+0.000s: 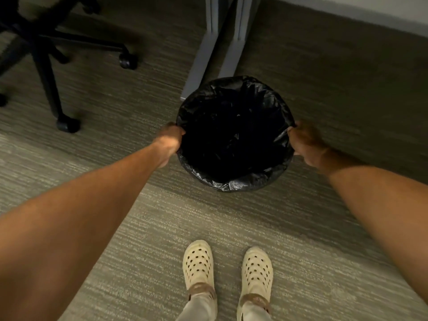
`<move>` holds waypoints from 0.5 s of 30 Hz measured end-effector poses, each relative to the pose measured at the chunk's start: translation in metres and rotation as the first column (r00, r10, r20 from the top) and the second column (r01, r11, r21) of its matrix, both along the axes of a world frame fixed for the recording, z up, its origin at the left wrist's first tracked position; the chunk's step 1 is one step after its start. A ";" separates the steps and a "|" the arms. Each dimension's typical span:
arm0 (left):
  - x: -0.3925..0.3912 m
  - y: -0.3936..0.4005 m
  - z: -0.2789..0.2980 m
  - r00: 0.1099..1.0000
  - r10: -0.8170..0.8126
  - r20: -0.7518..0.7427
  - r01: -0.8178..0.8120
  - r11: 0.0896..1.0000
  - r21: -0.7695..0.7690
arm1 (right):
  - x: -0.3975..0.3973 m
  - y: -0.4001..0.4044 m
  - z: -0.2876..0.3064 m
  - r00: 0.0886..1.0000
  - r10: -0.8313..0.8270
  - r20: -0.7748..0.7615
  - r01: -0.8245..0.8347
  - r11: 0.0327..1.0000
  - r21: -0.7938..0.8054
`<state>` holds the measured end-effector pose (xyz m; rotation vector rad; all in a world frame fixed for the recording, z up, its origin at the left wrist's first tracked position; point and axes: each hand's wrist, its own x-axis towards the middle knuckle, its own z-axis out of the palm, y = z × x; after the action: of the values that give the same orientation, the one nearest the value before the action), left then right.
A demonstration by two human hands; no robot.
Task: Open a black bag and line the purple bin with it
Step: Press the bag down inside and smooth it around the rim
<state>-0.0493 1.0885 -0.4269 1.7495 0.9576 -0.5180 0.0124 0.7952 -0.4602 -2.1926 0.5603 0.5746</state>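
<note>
The black bag (234,135) hangs open inside a round bin on the carpet, and its edge is folded out over the whole rim. The bag covers the bin completely, so no purple shows. My left hand (168,142) grips the bag's edge at the left side of the rim. My right hand (305,142) grips the edge at the right side. Both arms reach down and forward from the bottom corners of the view.
Two grey desk legs (208,54) stand just behind the bin. A black office chair base (46,56) with castors sits at the far left. My feet in cream clogs (227,269) stand on the carpet in front of the bin. A wall baseboard (370,12) runs at the top right.
</note>
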 end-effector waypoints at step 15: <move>0.056 -0.001 -0.031 0.990 -0.132 0.045 0.130 0.991 0.031 | 0.035 -0.018 -0.027 0.996 -0.086 -0.005 0.086 0.996 -0.016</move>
<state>0.0067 1.0875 -0.4580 1.8507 0.8242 -0.5466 0.0469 0.7773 -0.4875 -2.1709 0.6612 0.5328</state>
